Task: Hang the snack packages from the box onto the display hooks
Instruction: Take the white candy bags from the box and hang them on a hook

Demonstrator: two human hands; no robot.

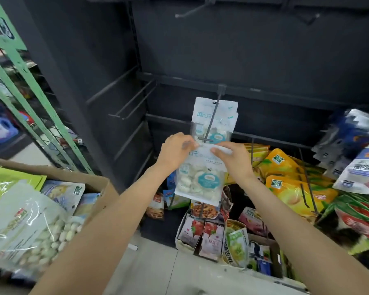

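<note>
- Fingers [186,143] of the left hand [175,150] are curled over the top left corner of a white snack package [200,177], which is pinched there.
- Its top right corner is pinched by the thumb and fingers of the right hand [232,158].
- The package is held at the tip of a dark display hook [211,122], its top edge just below the hook's crossbar; matching packages [214,118] are already hung behind it.
- Blue writing is seen on the package, too blurred to be read; a round teal label is printed over its white pieces.
- Both forearms are stretched forward and upward, converging at the hook.
- A cardboard box [102,184] holding more packages is seen at lower left.
- Yellow packages [285,188] are hung to the right.
</note>
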